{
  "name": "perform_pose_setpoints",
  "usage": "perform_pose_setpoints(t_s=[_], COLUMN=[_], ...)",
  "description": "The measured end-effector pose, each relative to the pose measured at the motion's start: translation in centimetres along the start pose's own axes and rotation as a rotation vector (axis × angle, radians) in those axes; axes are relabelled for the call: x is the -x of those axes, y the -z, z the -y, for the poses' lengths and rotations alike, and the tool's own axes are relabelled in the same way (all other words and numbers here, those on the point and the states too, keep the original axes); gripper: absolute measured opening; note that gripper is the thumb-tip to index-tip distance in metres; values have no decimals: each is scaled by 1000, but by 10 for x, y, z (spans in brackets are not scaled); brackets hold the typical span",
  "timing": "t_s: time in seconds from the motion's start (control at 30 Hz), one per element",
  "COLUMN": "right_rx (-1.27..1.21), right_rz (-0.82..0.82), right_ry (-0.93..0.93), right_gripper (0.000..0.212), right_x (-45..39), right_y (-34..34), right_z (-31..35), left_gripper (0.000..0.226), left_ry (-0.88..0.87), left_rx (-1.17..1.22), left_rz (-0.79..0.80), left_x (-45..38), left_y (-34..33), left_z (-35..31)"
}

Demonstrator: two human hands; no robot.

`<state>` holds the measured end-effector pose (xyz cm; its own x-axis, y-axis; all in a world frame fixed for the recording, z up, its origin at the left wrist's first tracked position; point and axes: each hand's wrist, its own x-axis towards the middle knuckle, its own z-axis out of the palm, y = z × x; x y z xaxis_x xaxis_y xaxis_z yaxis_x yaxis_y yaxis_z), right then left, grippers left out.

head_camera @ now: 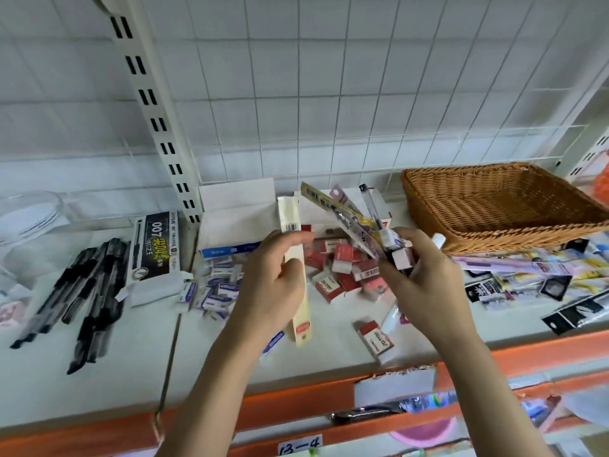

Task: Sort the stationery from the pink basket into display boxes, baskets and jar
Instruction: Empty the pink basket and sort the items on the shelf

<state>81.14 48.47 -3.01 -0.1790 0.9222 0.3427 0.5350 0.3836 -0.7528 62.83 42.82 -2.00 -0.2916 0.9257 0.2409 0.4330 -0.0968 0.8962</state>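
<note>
My left hand [280,285] grips a long cream packet [291,219] with a barcode, held upright over the shelf. My right hand [425,278] holds a fanned bunch of stationery [356,212]: a yellow packet, a purple packet, a clear pen and a small pink block. Behind the hands, red-and-white eraser boxes [342,258] lie piled in a white display box [237,206]. Small blue-and-white erasers [217,288] are scattered left of them. An empty wicker basket [494,206] stands at the back right. The pink basket [425,433] shows partly below the shelf.
Black pens [85,291] lie loose at the left beside a "007" pen box [158,252]. A glass jar [29,216] stands far left. Packaged items [534,275] cover the shelf at the right. The orange shelf edge [329,397] runs along the front.
</note>
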Motion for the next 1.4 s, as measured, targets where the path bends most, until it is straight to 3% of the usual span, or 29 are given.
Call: perform_pose_setpoints(t_s=[0.07,0.13,0.23,0.37,0.47,0.53,0.63,0.73,0.87,1.03,1.2,1.4], right_rx=[-41,-65,-100,-233,-260,-233,-213,-180,-146,-233,-37,-15], right_rz=[-3,-1,32,173,280,302,295,282,280,280,165,131], right_ry=[17,36,61,70,109,115,130,132,169,142,111,129], right_gripper=[28,26,24,24,27,28,22,30,30,24,21,23], right_x=[-4,-10,-19,-31,-39,-44,-52,-56,-61,-66,-80,-83], right_y=[15,32,61,111,147,162,184,196,203,206,211,206], right_z=[-8,-21,-46,-83,-112,-126,-150,-163,-170,-178,-207,-209], left_gripper=[26,15,37,61,42,32,36,33,41,30,25,27], left_ry=[139,208,211,358,452,453,464,442,429,462,466,264], left_rx=[220,181,12,-52,198,319,329,345,329,400,332,175], left_rz=[-48,-157,-215,-69,-121,-165,-241,-297,-363,-417,-586,-676], left_x=[-3,-8,-17,-36,-42,-41,-37,-33,-33,-33,-41,-47], left_y=[-18,-40,-80,-146,-199,-225,-261,-279,-290,-296,-286,-272], left_z=[-16,-29,-51,-88,-107,-111,-117,-122,-125,-127,-111,-119])
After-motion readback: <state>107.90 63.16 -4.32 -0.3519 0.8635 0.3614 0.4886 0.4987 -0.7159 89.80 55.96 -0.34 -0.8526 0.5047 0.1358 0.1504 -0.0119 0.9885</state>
